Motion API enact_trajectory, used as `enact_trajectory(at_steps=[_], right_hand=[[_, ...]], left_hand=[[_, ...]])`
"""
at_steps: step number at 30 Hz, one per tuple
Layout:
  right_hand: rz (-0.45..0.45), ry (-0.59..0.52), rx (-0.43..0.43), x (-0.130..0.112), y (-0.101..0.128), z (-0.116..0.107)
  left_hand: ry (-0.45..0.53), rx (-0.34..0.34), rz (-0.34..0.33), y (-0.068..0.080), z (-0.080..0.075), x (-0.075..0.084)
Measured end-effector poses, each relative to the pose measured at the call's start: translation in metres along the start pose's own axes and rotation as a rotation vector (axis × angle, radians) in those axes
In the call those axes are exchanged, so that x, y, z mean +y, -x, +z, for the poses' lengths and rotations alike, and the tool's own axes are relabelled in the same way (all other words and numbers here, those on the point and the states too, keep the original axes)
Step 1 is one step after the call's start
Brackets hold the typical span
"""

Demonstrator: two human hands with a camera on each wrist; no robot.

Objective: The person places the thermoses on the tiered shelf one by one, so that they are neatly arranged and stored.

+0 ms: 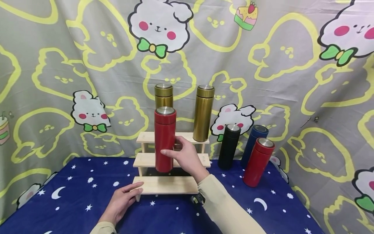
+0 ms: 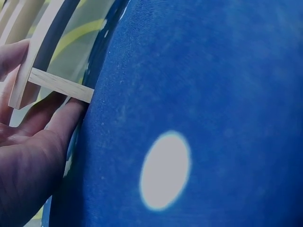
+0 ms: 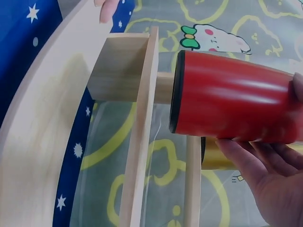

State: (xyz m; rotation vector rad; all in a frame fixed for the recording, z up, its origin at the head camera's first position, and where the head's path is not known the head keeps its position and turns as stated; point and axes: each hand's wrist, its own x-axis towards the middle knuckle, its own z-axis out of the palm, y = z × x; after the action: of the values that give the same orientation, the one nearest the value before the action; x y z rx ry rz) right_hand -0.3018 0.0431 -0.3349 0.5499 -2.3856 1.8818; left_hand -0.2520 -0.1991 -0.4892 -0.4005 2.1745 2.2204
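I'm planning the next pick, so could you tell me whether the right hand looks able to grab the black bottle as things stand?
Probably not: the right hand is holding a red bottle. Otherwise the way looks free, with nothing standing in front of the black bottle.

The left hand [image 1: 124, 200] is held at the left end of the shelf [image 1: 166, 186], where the lowest step is gripped with 1 digit on top and 2 fingers underneath, by the leg. The right hand [image 1: 186, 156] is raised in front of the shelf's middle step, curled round a bottle [image 1: 165, 136], with the thumb laid across the front. The right forearm, covered by a beige sleeve [image 1: 225, 201], is stretched up from the shelf's near right; a dark strap [image 1: 198, 199] is worn below the cuff. The left wrist is covered by a matching cuff [image 1: 104, 228], nearer than the shelf.
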Motion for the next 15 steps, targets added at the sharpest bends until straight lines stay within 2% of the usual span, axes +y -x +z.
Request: enact_trajectory(at_steps=[7, 15], right_hand=[[0.003, 0.011, 0.036, 0.004, -0.012, 0.001], [0.022, -0.025, 0.056, 0.012, -0.018, 0.006]], left_hand=[[-0.007, -0.003, -0.002, 0.0, 0.001, 0.003], [-0.02, 0.005, -0.017, 0.001, -0.001, 0.001]])
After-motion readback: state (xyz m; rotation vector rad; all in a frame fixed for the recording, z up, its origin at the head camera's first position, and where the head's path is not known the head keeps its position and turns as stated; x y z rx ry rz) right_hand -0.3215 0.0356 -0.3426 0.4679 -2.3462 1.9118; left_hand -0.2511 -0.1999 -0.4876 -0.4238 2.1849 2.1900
